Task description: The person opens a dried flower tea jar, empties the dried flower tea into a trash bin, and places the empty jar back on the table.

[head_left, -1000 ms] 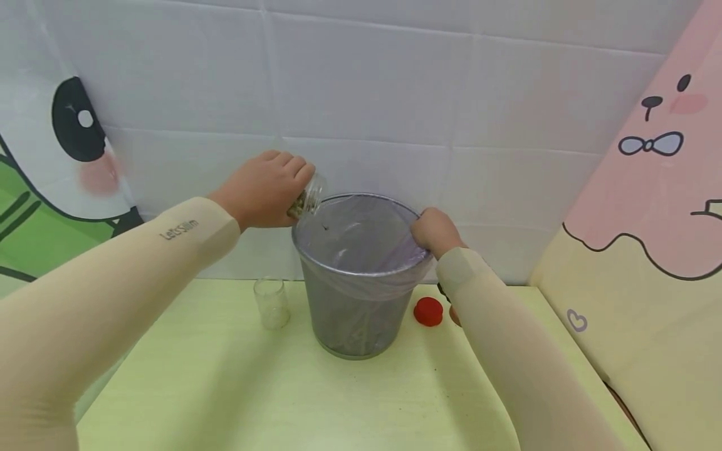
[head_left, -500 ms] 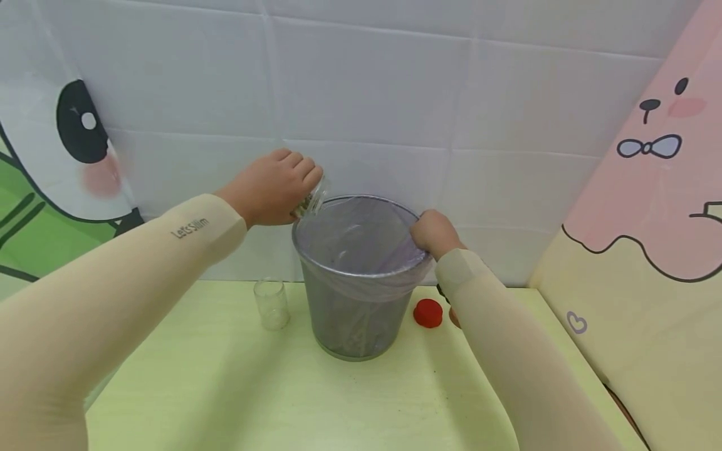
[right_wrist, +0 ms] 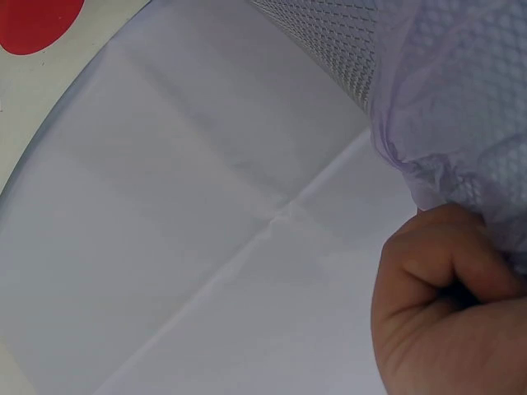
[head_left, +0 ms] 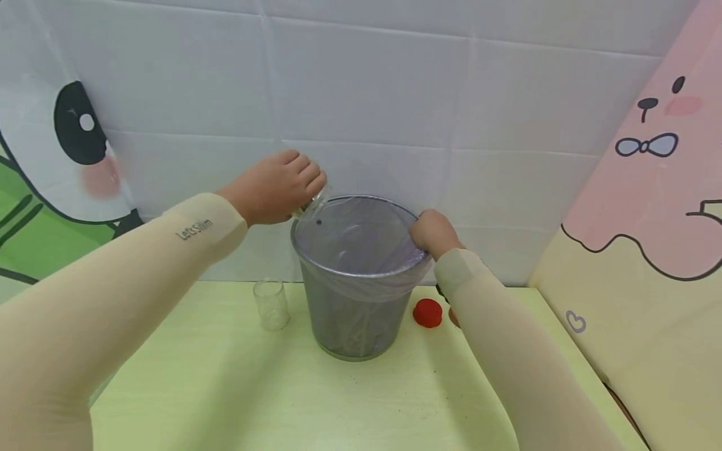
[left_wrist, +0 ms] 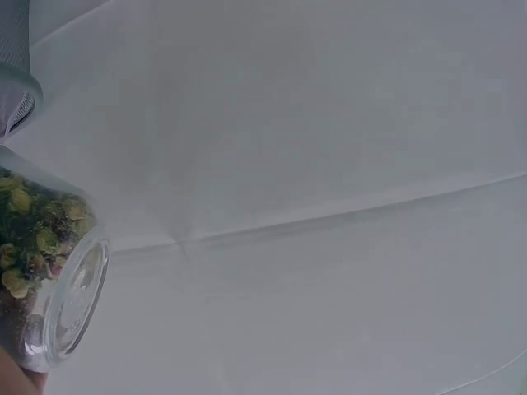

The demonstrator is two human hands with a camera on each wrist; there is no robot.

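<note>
My left hand grips a small glass jar, tipped mouth-down over the left rim of a grey mesh bin. A purple liner lines the bin. In the left wrist view the jar holds greenish-yellow bits. A small dark speck shows just under the jar's mouth. My right hand grips the bin's right rim and the liner there. The right wrist view shows that hand's curled fingers against the liner.
The bin stands on a pale green table against a white sheet wall. An empty glass jar stands left of the bin. A red lid lies to its right, next to my right forearm. A cartoon panel closes the right side.
My left hand has moved slightly up and to the right, tipping the jar further over the rim. The right hand has stayed on the rim.
</note>
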